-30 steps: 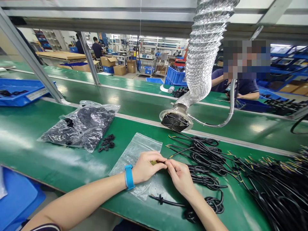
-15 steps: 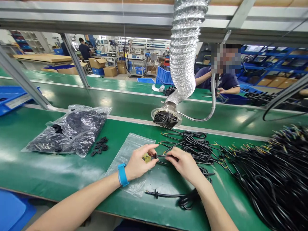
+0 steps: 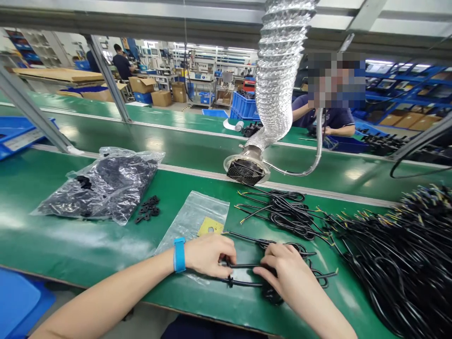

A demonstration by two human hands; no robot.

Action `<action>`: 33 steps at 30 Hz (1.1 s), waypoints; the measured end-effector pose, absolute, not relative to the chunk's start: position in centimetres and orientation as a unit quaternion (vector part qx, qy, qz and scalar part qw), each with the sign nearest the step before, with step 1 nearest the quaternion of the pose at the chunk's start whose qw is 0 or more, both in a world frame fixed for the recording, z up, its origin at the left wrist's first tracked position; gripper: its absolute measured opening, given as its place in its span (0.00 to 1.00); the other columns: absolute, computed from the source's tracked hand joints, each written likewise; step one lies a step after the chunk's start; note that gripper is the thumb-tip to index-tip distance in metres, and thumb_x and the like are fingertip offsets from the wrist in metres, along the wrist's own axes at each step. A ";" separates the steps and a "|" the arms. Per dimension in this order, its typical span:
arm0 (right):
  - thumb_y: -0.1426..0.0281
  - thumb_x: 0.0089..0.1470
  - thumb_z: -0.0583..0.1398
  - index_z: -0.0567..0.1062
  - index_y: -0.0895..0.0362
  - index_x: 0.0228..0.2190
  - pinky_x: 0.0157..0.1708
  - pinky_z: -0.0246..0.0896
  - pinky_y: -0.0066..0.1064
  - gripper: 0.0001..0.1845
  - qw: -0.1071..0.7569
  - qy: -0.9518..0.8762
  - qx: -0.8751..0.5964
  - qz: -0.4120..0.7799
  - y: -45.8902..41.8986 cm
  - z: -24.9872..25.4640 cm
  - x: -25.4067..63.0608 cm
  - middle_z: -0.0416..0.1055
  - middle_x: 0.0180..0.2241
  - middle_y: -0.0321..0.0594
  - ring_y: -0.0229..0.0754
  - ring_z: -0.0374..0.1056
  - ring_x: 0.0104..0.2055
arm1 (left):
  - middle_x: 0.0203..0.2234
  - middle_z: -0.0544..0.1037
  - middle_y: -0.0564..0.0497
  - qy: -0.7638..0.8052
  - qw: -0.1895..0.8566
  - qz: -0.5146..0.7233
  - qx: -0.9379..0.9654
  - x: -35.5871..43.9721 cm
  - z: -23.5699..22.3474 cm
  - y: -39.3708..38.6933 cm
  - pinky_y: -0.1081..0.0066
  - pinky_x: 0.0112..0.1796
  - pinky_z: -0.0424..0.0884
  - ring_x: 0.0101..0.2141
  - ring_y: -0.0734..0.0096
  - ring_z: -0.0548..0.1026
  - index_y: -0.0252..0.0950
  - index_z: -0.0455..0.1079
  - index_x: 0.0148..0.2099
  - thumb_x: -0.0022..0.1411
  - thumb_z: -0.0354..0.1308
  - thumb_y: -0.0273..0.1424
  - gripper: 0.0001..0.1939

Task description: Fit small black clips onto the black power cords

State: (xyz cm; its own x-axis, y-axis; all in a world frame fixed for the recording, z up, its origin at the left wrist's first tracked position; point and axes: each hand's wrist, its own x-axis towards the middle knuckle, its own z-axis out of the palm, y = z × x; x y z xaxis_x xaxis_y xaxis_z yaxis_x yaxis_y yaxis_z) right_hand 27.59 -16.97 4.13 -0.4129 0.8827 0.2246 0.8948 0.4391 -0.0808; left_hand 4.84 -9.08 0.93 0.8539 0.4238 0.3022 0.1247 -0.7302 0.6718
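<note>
the black cable points left, its long axis running sideways above the green bench. my left hand pinches its end between thumb and fingers; my right hand curls closed round it farther right.

One head-worn view, forward and down, from close above the green bench.

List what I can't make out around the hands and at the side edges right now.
Head view: the left end of the cable between the hands, hidden by the left hand.
Head view: how the right hand closes its grip, hidden by its own back.
Head view: the rest of the cable pile, cut off by the right edge.
Head view: writing on the blue tray's label, too small.
</note>
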 end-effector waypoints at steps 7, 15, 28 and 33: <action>0.66 0.58 0.61 0.78 0.55 0.37 0.35 0.63 0.33 0.07 0.151 -0.859 -0.489 -0.009 -11.6 3.2 25.4 0.74 0.34 0.42 0.45 0.71 0.35 | 0.30 0.78 0.50 0.324 0.195 0.225 0.898 0.8 5.1 -5.1 0.74 0.34 0.67 0.32 0.72 0.75 0.35 0.76 0.35 0.63 0.60 0.39 0.12; 0.71 0.63 0.50 0.78 0.54 0.36 0.28 0.58 0.30 0.16 0.146 -0.846 -0.511 0.036 -9.7 1.8 22.1 0.73 0.28 0.39 0.40 0.70 0.28 | 0.40 0.78 0.35 0.677 -0.034 -0.063 0.732 -7.8 5.8 -0.6 0.62 0.42 0.71 0.44 0.51 0.77 0.28 0.75 0.41 0.61 0.57 0.24 0.08; 0.70 0.65 0.49 0.78 0.57 0.36 0.31 0.63 0.29 0.18 0.255 -0.825 -0.497 0.080 -10.2 -0.3 21.3 0.70 0.30 0.41 0.40 0.70 0.30 | 0.41 0.75 0.37 0.690 -0.046 -0.018 0.722 -7.3 4.8 0.5 0.64 0.40 0.71 0.42 0.55 0.77 0.30 0.73 0.46 0.64 0.47 0.22 0.14; 0.77 0.62 0.49 0.77 0.57 0.28 0.27 0.57 0.28 0.18 0.137 -0.867 -0.479 -0.025 -10.1 0.2 20.9 0.68 0.26 0.39 0.39 0.67 0.26 | 0.41 0.74 0.40 0.680 -0.024 -0.010 0.733 -7.1 3.6 1.3 0.68 0.41 0.71 0.41 0.60 0.77 0.30 0.75 0.42 0.65 0.49 0.26 0.13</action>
State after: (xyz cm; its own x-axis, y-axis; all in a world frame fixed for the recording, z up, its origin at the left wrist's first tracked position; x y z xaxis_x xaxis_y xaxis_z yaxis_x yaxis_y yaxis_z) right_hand 20.94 -10.12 0.22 -0.5030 0.8237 0.2617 0.8376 0.5393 -0.0875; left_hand -7.05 1.28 3.61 0.0755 0.9970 0.0181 0.9960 -0.0746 -0.0484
